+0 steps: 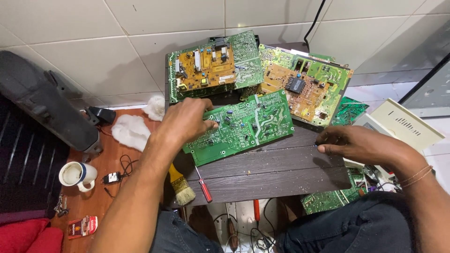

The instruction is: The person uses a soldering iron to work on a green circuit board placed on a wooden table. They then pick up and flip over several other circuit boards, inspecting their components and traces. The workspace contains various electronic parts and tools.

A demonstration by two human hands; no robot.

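Both arms are bare, no sleeves showing. Right wrist wears a thin thread band [418,174]. Dark trousers [375,220] cover the legs below.

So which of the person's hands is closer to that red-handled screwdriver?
The left. The left hand rests on the green circuit board, just above the red-handled screwdriver; the right hand lies at the dark board's far right edge.
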